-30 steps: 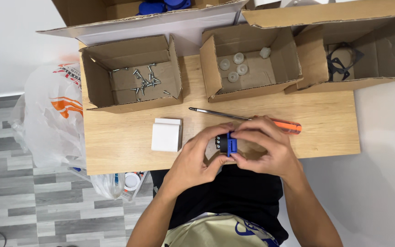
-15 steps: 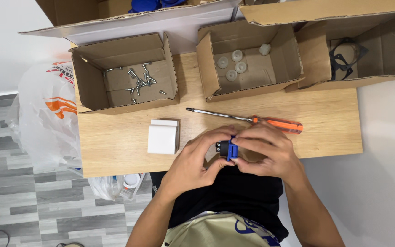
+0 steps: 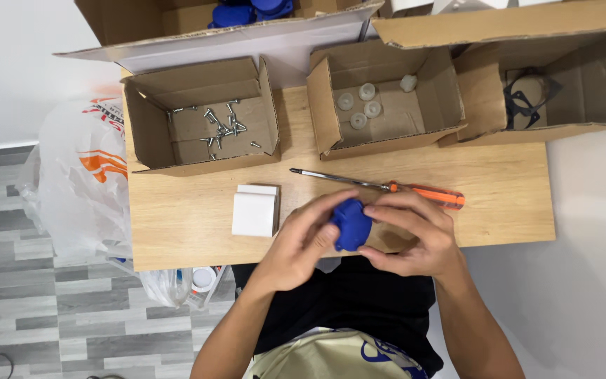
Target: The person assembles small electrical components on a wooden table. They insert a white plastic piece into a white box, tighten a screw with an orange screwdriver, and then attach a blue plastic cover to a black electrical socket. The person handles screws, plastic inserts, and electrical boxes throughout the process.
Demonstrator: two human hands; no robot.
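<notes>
Head view: both hands meet at the near edge of the desk (image 3: 177,231), the left hand (image 3: 303,242) and right hand (image 3: 412,235) with fingers closed around a blue plastic part (image 3: 352,224). It looks like a fitting step; next likely calls for the orange-handled screwdriver (image 3: 387,187) just beyond, and screws (image 3: 220,130) in the far-left box.

orange-handled screwdriver (image 3: 387,187) on wooden table (image 3: 499,182); white block (image 3: 254,210); box of screws (image 3: 201,116); plastic bag (image 3: 82,175) left.

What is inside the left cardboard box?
The left box holds loose metal screws scattered on its floor. Its near wall hides the front strip of the floor, so anything lying there cannot be seen.
</notes>
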